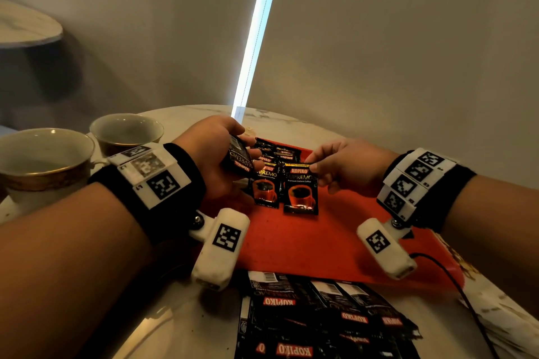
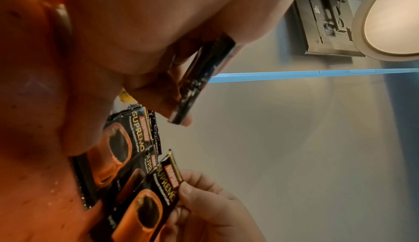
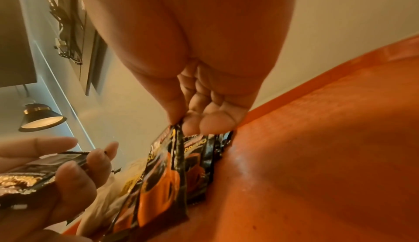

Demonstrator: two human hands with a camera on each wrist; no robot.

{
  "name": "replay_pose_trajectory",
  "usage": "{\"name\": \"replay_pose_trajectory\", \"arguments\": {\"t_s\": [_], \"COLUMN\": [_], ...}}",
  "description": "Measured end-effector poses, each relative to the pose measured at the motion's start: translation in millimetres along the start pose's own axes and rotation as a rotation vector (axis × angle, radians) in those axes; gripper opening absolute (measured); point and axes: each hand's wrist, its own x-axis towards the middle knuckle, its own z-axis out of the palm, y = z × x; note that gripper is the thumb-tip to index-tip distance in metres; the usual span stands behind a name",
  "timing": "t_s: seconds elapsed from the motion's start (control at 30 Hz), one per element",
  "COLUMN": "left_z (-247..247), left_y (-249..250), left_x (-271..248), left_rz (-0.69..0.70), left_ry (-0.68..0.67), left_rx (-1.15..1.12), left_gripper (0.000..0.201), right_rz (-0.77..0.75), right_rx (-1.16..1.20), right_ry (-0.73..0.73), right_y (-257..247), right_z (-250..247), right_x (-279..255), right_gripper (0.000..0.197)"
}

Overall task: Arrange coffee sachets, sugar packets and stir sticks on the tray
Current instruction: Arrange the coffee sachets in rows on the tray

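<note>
Your right hand [image 1: 344,166] has a coffee sachet [image 1: 300,192] pinched by its top edge, thumb and forefinger closed on the yellow strip, the other fingers loosely curled underneath. The sachet lies over the red tray [image 1: 320,242], its long axis running twelve to six, printed cup facing up, bottom edge toward you. Its left edge meets the neighbouring sachet [image 1: 264,192], and more of them overlap behind that one toward twelve.

Your left hand [image 1: 215,154] sits at nine o'clock from that row, fingers curled round another sachet [image 1: 237,159], held tilted above the tray's left side. That one looks like the next to go down.

Here's the relation that matters: the open red floor lies at three o'clock of the pinched sachet, right under your right hand, so that hand is the nearer one for extending the row.

The spare strip of sachets [image 1: 320,315] waits off the tray at six o'clock, on the table. Two cups [image 1: 46,160] stand out at nine. No sugar packets or stir sticks show.
</note>
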Motion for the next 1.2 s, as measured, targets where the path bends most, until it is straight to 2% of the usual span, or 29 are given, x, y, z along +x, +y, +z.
{"name": "replay_pose_trajectory", "arguments": {"t_s": [0.23,0.47,1.2], "left_z": [1,1,0], "left_y": [-1,-1,-3], "left_x": [1,3,5], "left_rz": [-0.019,-0.033,-0.038], "left_ry": [0.005,0.006,-0.009], "left_rx": [0.022,0.014,0.002], "left_gripper": [0.022,0.023,0.025], "right_rz": [0.092,0.118,0.146], "right_rx": [-0.059,-0.113,-0.162], "right_ry": [0.036,0.084,0.086], "right_y": [0,1,-8], "right_z": [5,7,11], "right_x": [7,11,8], "right_gripper": [0.015,0.015,0.012]}}
